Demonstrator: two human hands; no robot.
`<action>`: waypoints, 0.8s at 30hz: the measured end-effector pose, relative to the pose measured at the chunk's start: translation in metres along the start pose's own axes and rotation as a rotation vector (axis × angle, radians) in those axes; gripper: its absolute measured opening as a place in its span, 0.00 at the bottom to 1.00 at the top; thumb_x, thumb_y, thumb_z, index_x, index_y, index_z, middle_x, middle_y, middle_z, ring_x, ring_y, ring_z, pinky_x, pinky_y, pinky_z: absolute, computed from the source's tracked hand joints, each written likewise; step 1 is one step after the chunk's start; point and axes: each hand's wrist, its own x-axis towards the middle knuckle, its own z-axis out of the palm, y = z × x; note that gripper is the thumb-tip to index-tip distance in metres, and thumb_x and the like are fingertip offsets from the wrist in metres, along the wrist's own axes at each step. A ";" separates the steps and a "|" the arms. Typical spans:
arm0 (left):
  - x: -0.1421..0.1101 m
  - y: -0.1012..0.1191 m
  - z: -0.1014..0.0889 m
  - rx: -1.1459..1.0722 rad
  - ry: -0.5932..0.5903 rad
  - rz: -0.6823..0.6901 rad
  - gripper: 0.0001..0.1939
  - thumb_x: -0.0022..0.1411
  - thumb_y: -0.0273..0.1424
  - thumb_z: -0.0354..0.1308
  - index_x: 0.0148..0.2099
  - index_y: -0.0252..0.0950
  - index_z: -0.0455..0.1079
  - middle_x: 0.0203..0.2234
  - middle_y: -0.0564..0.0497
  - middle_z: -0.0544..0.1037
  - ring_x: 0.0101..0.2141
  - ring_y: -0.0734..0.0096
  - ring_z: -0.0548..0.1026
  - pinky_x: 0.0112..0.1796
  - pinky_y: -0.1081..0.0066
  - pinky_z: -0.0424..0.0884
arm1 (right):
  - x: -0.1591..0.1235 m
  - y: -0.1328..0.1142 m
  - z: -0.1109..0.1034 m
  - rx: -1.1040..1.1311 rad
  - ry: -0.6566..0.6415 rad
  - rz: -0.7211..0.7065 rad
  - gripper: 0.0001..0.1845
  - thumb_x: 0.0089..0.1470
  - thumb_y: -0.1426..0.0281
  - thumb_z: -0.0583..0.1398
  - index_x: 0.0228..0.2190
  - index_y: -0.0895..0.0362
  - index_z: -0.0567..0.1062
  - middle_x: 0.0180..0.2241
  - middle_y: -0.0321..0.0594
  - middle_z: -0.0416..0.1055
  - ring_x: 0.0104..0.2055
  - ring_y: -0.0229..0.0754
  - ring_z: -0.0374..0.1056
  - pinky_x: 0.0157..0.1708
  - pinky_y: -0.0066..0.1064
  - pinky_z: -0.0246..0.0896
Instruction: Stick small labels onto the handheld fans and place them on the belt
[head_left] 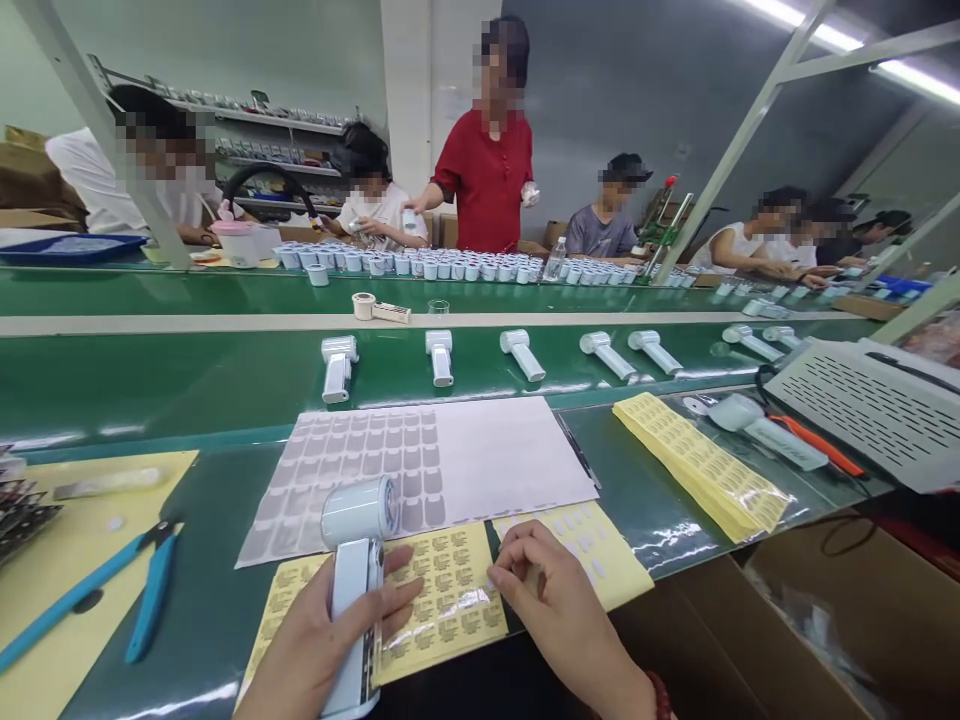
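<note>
My left hand point(330, 630) is wrapped round the handle of a light blue handheld fan point(349, 575) with a round drum-shaped head, held upright at the front of the bench. Under and beside it lies a yellow sheet of printed labels point(442, 590). My right hand point(551, 590) is over the right end of that sheet, thumb and fingertips pinched together; anything between them is too small to make out. Partly behind this hand is a second yellow sheet with small white stickers point(592, 540). Beyond both hands lies a white sheet with grey stickers point(360, 450).
Blue-handled cutters point(154, 590) lie at left. Several similar fans point(442, 358) rest along the green conveyor point(187, 370). At right are a yellow label stack point(697, 465), an orange-handled tool point(817, 445) and a slotted metal box point(877, 405). Co-workers point(491, 180) work across the line.
</note>
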 end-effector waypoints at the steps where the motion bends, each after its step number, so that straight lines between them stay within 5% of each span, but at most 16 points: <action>1: 0.001 -0.001 -0.001 0.007 0.005 0.003 0.23 0.41 0.26 0.76 0.41 0.30 0.74 0.45 0.35 0.81 0.38 0.49 0.82 0.34 0.67 0.81 | 0.000 0.000 0.000 -0.040 0.008 -0.017 0.08 0.59 0.67 0.59 0.28 0.54 0.72 0.38 0.39 0.69 0.37 0.44 0.68 0.38 0.35 0.63; 5: 0.002 -0.003 -0.002 -0.038 0.033 -0.024 0.23 0.39 0.22 0.76 0.40 0.30 0.75 0.43 0.36 0.82 0.37 0.48 0.82 0.33 0.67 0.82 | -0.004 0.003 -0.003 -0.127 0.007 -0.111 0.07 0.59 0.69 0.58 0.29 0.52 0.74 0.37 0.40 0.70 0.36 0.44 0.68 0.35 0.36 0.62; 12: 0.002 -0.007 -0.003 -0.059 0.048 -0.026 0.25 0.40 0.19 0.74 0.43 0.31 0.74 0.45 0.37 0.81 0.39 0.49 0.82 0.35 0.67 0.82 | -0.014 -0.001 -0.014 0.318 -0.061 -0.152 0.09 0.56 0.63 0.64 0.27 0.53 0.76 0.35 0.38 0.67 0.32 0.39 0.62 0.28 0.30 0.57; 18: -0.009 0.012 0.000 -0.055 -0.009 -0.071 0.25 0.47 0.30 0.73 0.48 0.30 0.76 0.38 0.39 0.83 0.32 0.58 0.82 0.30 0.71 0.79 | -0.003 -0.041 0.006 0.557 -0.149 -0.075 0.08 0.54 0.64 0.66 0.28 0.54 0.74 0.35 0.37 0.67 0.32 0.38 0.62 0.27 0.29 0.53; 24: -0.011 0.025 0.007 -0.278 0.078 -0.094 0.19 0.59 0.39 0.64 0.51 0.38 0.77 0.44 0.47 0.82 0.44 0.59 0.79 0.37 0.72 0.78 | 0.008 -0.080 0.035 0.494 -0.288 -0.062 0.04 0.52 0.70 0.64 0.27 0.54 0.74 0.39 0.39 0.69 0.49 0.45 0.67 0.33 0.27 0.60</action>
